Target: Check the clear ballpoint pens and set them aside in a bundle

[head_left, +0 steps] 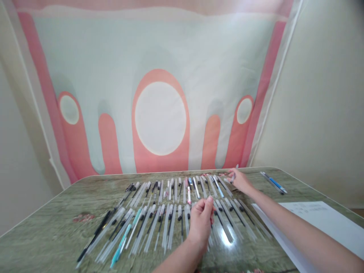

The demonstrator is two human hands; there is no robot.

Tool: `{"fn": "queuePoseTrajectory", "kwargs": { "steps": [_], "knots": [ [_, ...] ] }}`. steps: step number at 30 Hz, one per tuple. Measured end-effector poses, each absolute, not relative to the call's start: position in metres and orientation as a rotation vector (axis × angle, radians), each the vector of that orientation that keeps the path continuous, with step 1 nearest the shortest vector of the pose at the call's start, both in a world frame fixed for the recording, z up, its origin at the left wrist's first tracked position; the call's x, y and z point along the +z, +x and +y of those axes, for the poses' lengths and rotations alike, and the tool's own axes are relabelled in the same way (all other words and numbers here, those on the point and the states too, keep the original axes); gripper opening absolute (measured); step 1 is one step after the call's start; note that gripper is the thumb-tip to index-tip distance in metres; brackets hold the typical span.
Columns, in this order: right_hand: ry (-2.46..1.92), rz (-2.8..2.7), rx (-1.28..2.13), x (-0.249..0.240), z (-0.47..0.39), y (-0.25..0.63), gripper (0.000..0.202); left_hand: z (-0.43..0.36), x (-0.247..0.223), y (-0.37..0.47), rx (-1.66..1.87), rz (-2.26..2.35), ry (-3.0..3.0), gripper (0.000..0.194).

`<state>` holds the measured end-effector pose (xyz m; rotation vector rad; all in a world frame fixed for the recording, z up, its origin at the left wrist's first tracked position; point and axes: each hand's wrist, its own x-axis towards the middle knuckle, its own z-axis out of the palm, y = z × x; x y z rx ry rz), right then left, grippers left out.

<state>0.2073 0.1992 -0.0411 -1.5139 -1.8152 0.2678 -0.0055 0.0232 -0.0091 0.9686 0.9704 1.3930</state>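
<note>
My right hand (240,180) is at the far right end of the back row, its fingers pinched on a slim clear-and-grey pen (233,177) tilted upward. Over the middle of the front row is my left hand (201,218), curled closed with the thumb on top; whatever may be inside it is hidden. Pens and clear pen parts lie in two rows: the front row (170,227) and the back row (160,191). Among them are a turquoise pen (122,244), a pink-and-white pen (189,194), a light blue-and-white pen (218,186) and a black pen (102,223).
The stone-patterned table (42,223) has rounded back corners. To the right lie a blue pen (277,185) with a grey one beside it, and white paper sheets (327,220) under my right forearm. A pink-and-green printed cloth (159,45) hangs behind the table.
</note>
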Motion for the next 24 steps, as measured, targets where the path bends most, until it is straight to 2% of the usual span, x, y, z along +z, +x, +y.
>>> {"fn": "queuePoseTrajectory", "kwargs": {
  "steps": [4, 11, 16, 19, 24],
  "knots": [
    [-1.553, -1.799, 0.280, -0.055, 0.204, 0.206, 0.025, 0.026, -0.009, -0.007, 1.357, 1.001, 0.899, 0.048],
    [-1.542, -1.734, 0.324, -0.057, 0.192, 0.215, 0.021, 0.030, -0.006, -0.010, 1.371, 0.962, 0.816, 0.049],
    [-1.409, -1.708, 0.409, -0.028, 0.159, 0.201, 0.027, 0.035, -0.007, -0.012, 1.442, 0.989, 0.754, 0.042],
    [-1.153, -1.701, 0.596, -0.005, 0.117, 0.172, 0.030, 0.036, -0.008, -0.013, 1.464, 0.978, 0.793, 0.034],
    [-0.980, -1.772, 0.628, 0.016, 0.056, 0.130, 0.022, 0.030, -0.007, -0.010, 1.436, 0.951, 0.811, 0.038]
  ]
}}
